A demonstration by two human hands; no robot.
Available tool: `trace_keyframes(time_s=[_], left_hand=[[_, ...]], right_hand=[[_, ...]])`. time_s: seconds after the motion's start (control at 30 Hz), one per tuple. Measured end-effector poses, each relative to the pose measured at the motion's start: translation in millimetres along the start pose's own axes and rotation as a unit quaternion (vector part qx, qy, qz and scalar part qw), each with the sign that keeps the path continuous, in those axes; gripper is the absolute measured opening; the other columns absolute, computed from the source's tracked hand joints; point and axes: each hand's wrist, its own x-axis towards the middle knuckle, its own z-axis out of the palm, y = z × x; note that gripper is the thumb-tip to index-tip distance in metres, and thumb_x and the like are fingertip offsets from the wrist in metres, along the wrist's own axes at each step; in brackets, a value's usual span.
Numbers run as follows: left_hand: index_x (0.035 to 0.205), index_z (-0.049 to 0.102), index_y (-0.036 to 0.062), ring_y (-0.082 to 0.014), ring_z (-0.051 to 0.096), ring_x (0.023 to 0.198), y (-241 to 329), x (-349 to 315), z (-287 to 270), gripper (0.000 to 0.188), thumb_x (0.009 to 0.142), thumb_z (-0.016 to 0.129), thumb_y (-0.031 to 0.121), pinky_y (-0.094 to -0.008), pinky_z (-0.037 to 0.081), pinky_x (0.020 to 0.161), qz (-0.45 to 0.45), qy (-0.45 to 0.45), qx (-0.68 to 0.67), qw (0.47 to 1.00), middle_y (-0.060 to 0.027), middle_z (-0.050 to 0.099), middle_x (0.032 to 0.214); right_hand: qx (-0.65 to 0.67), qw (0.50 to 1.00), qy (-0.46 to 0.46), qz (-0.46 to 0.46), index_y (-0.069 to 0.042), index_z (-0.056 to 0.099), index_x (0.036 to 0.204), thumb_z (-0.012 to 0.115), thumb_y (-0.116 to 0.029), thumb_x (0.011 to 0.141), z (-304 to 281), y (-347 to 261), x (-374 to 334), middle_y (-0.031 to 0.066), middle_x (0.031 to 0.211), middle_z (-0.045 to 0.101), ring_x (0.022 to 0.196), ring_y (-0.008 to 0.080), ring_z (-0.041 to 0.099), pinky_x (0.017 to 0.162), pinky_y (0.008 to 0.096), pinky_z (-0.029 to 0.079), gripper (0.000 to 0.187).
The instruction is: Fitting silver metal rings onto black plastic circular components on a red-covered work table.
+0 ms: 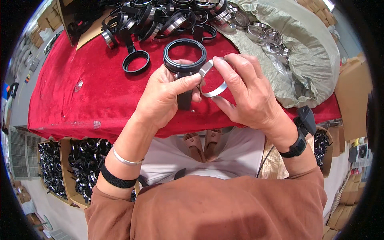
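Observation:
My left hand (162,91) grips a black ring with a short stem (185,72) by the stem, its round opening facing up. In my right hand (250,90) is a shiny metal ring (216,93), pinched at its rim between thumb and fingers. The metal ring is tilted, and its left edge sits right beside the black ring and my left fingertips; whether the two rings touch I cannot tell. Another black ring with a stem (136,62) lies on the red cloth, left of my left hand.
Red cloth (80,108) covers the table. A heap of black and metal rings (168,20) spreads across its far side. Loose metal rings (273,37) lie on a pale woven sack (312,52) at the right. Boxes of black parts (86,166) stand below the table's left edge.

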Motion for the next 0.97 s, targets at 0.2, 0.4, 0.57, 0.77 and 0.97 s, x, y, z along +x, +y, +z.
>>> trace_keyframes(time_s=[0.2, 0.4, 0.57, 0.77, 0.97], left_hand=[[0.128, 0.038, 0.0026, -0.0247, 0.065, 0.067, 5.7, -12.1, -0.9, 0.052, 0.099, 0.031, 0.045, -0.0341, 0.055, 0.064, -0.065, 0.046, -0.088, 0.993, -0.0173, 0.061, 0.104], [0.131, 0.040, 0.0075, -0.0282, 0.064, 0.076, 6.0, -22.1, 2.9, 0.049, 0.100, 0.024, 0.042, -0.0383, 0.055, 0.066, -0.102, 0.012, -0.037, 0.994, -0.0177, 0.060, 0.110], [0.132, 0.039, 0.0077, -0.0255, 0.063, 0.078, 9.9, -24.3, 5.9, 0.050, 0.100, 0.025, 0.044, -0.0358, 0.055, 0.066, -0.128, 0.007, 0.018, 0.992, -0.0162, 0.059, 0.111], [0.149, 0.008, 0.0145, -0.0209, 0.063, 0.080, 16.9, -25.4, 10.1, 0.058, 0.101, 0.028, 0.039, -0.0329, 0.053, 0.072, -0.052, -0.016, 0.053, 0.997, -0.0102, 0.055, 0.115], [0.149, -0.001, 0.0158, -0.0387, 0.058, 0.108, 31.7, -58.6, 15.5, 0.064, 0.098, 0.032, 0.037, -0.0407, 0.043, 0.096, 0.048, -0.012, 0.418, 0.907, -0.0249, 0.054, 0.121]], right_hand=[[0.139, 0.977, -0.016, 0.159, 0.001, 0.050, 0.122, 0.077, -0.015, 0.060, -18.2, 2.0, -1.7, 0.0226, 0.109, 0.053, 0.098, 0.0370, 0.056, 0.085, 0.0404, 0.048, 0.069], [0.190, 0.970, -0.090, 0.119, 0.000, 0.049, 0.127, 0.076, -0.012, 0.062, -20.0, 7.3, 21.5, 0.0154, 0.112, 0.055, 0.098, 0.0259, 0.058, 0.079, 0.0321, 0.052, 0.071], [0.250, 0.961, -0.061, 0.103, 0.005, 0.052, 0.117, 0.076, -0.016, 0.062, -6.9, 7.6, 28.0, 0.0212, 0.105, 0.056, 0.094, 0.0350, 0.059, 0.083, 0.0379, 0.049, 0.063], [0.238, 0.966, -0.050, 0.089, 0.003, 0.052, 0.119, 0.081, -0.022, 0.061, -2.5, 4.0, 33.6, 0.0217, 0.106, 0.057, 0.096, 0.0364, 0.058, 0.083, 0.0393, 0.049, 0.070], [0.240, 0.968, -0.006, 0.074, -0.001, 0.052, 0.125, 0.084, -0.027, 0.062, -1.8, -11.5, 38.1, 0.0199, 0.113, 0.058, 0.106, 0.0365, 0.058, 0.095, 0.0425, 0.045, 0.074]])
